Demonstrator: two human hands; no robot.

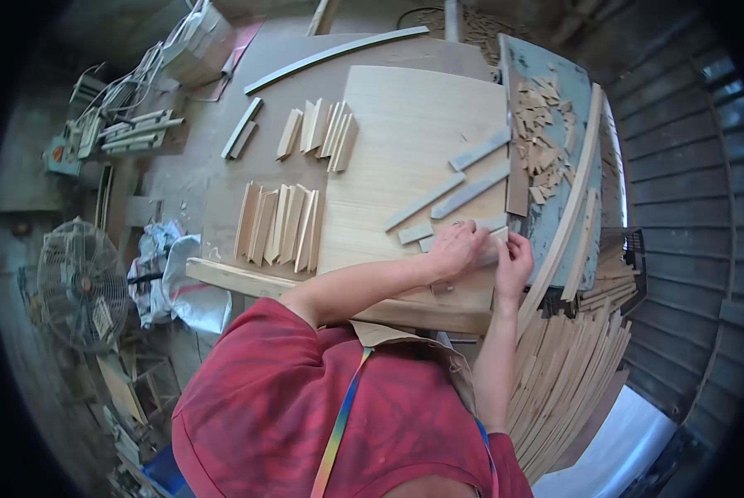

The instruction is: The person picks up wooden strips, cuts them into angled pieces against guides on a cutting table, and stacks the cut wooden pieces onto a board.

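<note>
Both hands meet near the right front of the pale plywood board [413,108]. My left hand [457,251] has its fingers closed on a small pale wood piece [499,236]. At the piece's right end, my right hand [515,261] pinches it between thumb and fingers; part of it is hidden by the hands. Just beyond the left hand lie short wood strips with grey-looking faces, among them a longer strip [426,202] and a thicker strip [470,189]. Another strip [480,149] rests farther back.
Two groups of short wood pieces, a near group [279,226] and a far group [330,133], stand at left. A curved strip [336,60] lies behind. Offcuts [542,141] cover the machine table at right, beside long slats [567,373]. A fan [81,270] stands left.
</note>
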